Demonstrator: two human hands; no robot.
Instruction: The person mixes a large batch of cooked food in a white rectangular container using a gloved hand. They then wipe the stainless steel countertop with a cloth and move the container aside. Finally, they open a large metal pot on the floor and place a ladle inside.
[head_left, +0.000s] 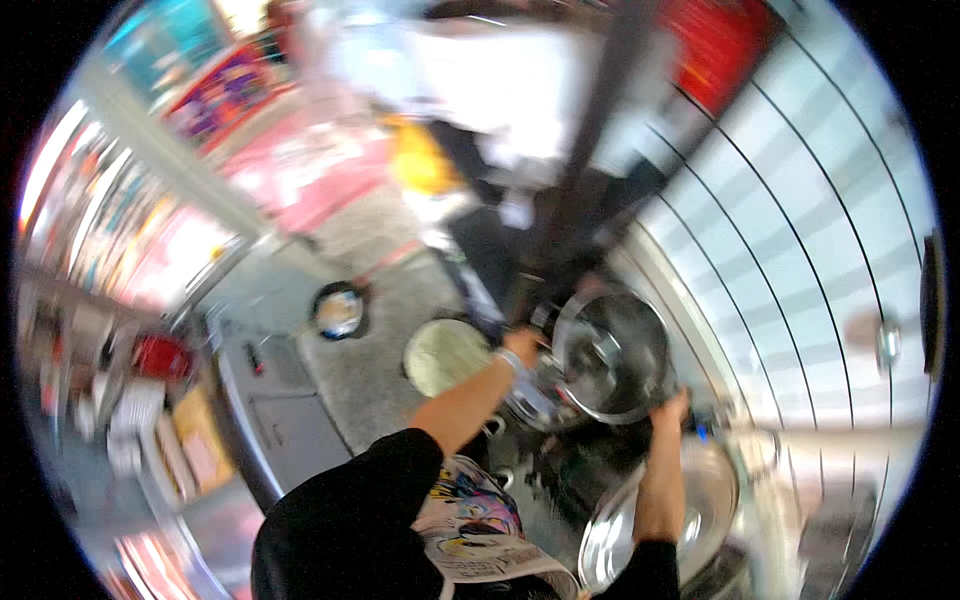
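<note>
A round steel pot (612,345) with a shiny rim is tilted so that its open mouth shows, right of the middle. My left hand (521,346) is closed at the pot's left side; its fingers are partly hidden and blurred. On the lower right of the rim, my right hand (672,406) grips the pot. Both arms reach forward from black sleeves. Below the pot lies a black stove top (570,475). A large shiny metal pan or lid (705,500) sits beneath my right forearm.
A pale round board or lid (440,357) lies left of my left hand. Farther left, a small dark pan (339,310) rests on the grey counter (370,375). White tiled wall (800,190) rises close on the right. A dark post (600,100) stands ahead.
</note>
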